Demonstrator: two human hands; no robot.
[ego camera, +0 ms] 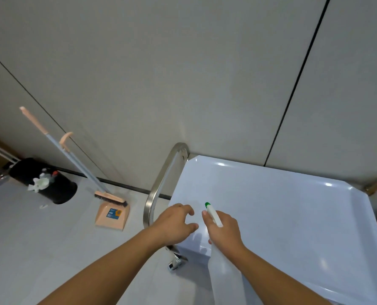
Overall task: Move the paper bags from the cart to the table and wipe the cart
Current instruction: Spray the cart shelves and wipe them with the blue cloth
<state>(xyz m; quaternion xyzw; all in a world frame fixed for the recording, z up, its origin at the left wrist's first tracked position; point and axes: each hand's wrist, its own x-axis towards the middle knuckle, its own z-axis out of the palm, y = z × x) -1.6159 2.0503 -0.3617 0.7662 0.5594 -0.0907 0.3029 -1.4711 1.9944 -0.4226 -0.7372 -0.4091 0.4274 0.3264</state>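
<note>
Up front in the head view, the right hand (223,231) grips a spray bottle (214,215), fingers curled round its neck, the green nozzle pointing away over the cart (282,208). The left hand (175,223) hovers just beside it above the cart's near-left corner, fingers loosely spread and holding nothing. The cart's pale blue tray stands against the wall, with a steel handle (159,188) curving up at its left end and a caster (175,261) below. No paper bags show on the tray. Well to the left on the floor stand a peach dustpan (112,216) with a broom (73,161) and a black bin (48,181) holding rubbish.
</note>
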